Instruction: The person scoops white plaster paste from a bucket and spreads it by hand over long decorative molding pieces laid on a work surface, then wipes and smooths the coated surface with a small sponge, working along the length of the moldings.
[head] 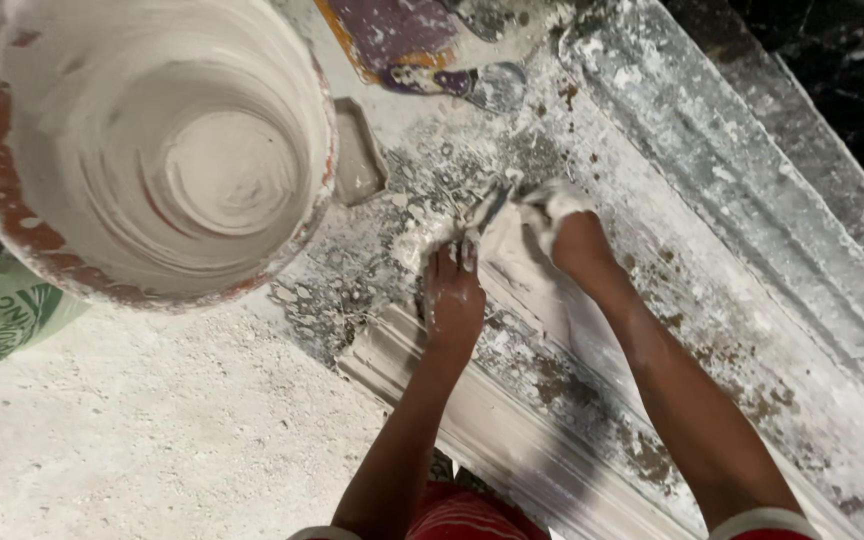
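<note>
both plaster-caked hands, left hand and right hand, fingers curled gripping wet plaster, should press it evenly along the moulding beside the bucket.

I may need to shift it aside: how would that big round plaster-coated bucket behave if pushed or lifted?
The big round plaster-coated bucket looks nearly empty, with only a pale layer at the bottom, so it is probably light. Its smeared walls look wet, so likely slippery. Wide and open-topped, it seems unlikely to tip when pushed.
</note>
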